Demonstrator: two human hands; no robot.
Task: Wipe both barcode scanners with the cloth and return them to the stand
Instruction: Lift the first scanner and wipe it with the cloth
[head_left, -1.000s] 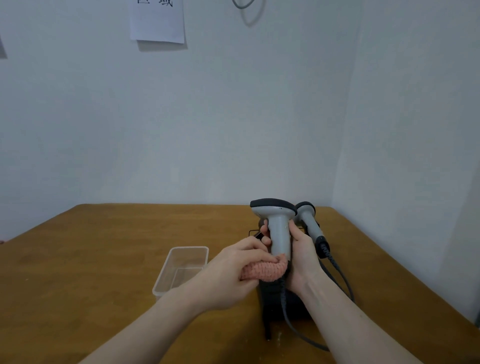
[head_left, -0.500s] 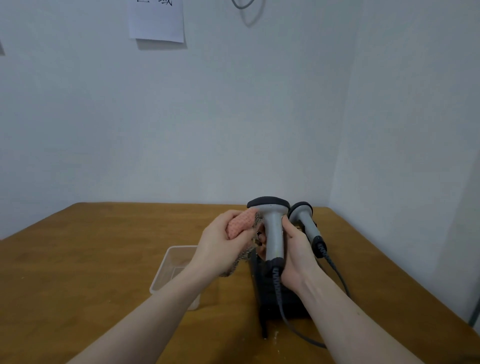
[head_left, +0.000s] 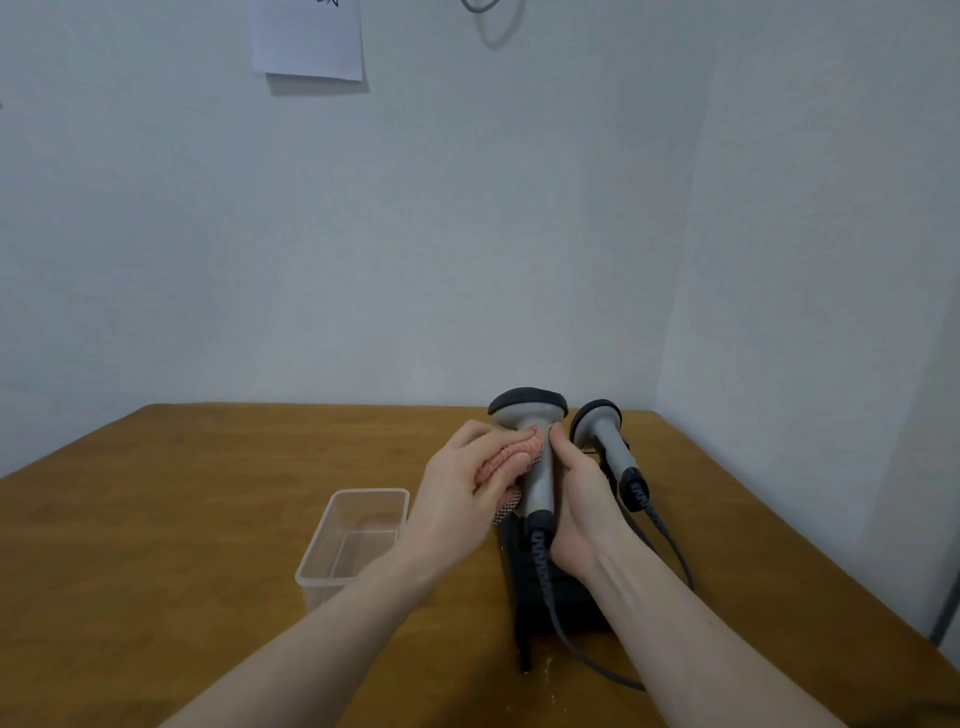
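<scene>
My right hand (head_left: 579, 499) grips the handle of a grey barcode scanner (head_left: 530, 415) with a black top, holding it upright above the black stand (head_left: 540, 603). My left hand (head_left: 462, 493) presses a pink cloth (head_left: 506, 460) against the left side of the scanner's neck, just under its head. A second grey scanner (head_left: 602, 436) rests tilted in the stand to the right, its coiled cable (head_left: 670, 540) trailing over the table. The stand is mostly hidden behind my right wrist.
A clear plastic tub (head_left: 358, 535) stands left of the stand, partly behind my left forearm. The wooden table (head_left: 182, 519) fits into a corner, with white walls close behind and at the right. A paper sheet (head_left: 306, 36) hangs on the back wall.
My left hand has carried the cloth from the bottom of the handle up to just under the scanner's head. The right hand keeps the scanner upright, lifted slightly.
</scene>
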